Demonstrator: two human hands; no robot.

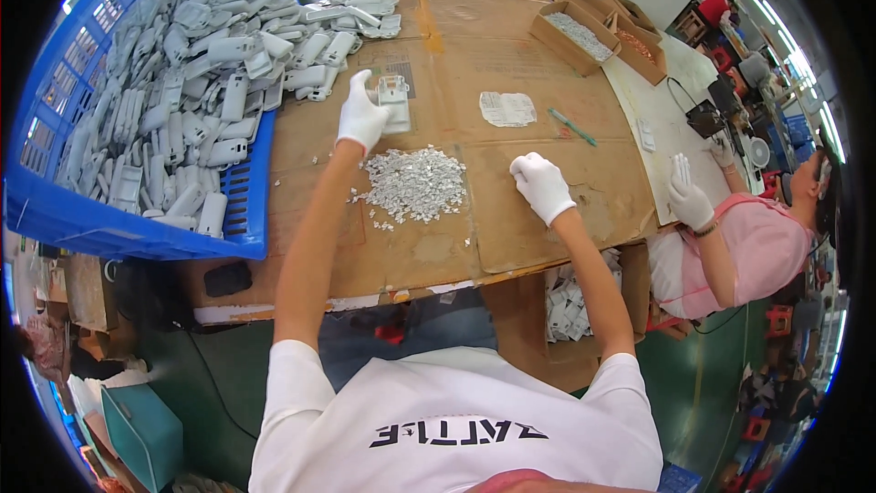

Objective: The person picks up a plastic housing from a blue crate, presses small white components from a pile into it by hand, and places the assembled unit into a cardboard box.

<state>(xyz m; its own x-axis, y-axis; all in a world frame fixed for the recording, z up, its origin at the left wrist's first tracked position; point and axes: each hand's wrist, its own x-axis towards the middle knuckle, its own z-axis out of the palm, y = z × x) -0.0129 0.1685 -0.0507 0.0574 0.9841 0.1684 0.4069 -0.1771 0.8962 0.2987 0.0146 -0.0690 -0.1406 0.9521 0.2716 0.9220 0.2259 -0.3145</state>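
Note:
At the far left of the table my left hand (pixel 363 117), in a white glove, is at the left edge of a white plastic housing (pixel 394 117). One digit stands up apart from the part; the others close against its side, partly hidden. Just nearer to me lies a heap of small white and grey pieces (pixel 415 184) on the cardboard. My right hand (pixel 542 186), also gloved, rests closed at the right of the heap, fingers curled down. Whatever it pinches, if anything, is hidden.
A blue crate (pixel 246 210) heaped with white housings (pixel 173 119) stands at left. Paper (pixel 507 110) and a green pen (pixel 573 128) lie ahead. Cardboard boxes (pixel 575 36) sit far right. An open carton (pixel 520 319) is under the table edge. A person (pixel 748 246) works at right.

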